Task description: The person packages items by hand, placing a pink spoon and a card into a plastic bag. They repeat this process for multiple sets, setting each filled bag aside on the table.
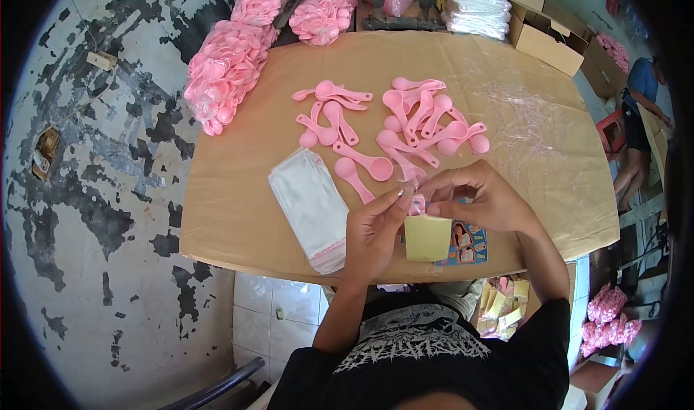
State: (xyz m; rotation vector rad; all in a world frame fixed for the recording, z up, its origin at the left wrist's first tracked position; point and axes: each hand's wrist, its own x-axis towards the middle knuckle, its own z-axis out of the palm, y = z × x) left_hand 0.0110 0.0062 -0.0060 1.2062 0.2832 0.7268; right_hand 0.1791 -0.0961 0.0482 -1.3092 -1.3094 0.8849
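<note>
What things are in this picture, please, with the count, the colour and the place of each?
Loose spoons: more than ten, pink, mid-table
Wrapped piece: one, pink in clear plastic, at the fingertips
Clear sleeves: one stack, whitish, left of the hands
Card: one, yellow, below the hands
Printed sheets: count unclear, blue, beside the card
Thin strips: many, clear, table's right
Bags of spoons: several, pink, upper left
Open box: one, brown, upper right
Table: one, brown-covered, centre
Co-worker: one, blue top, far right
Left hand: one, bare, grip on the plastic
Right hand: one, bare, same
</note>
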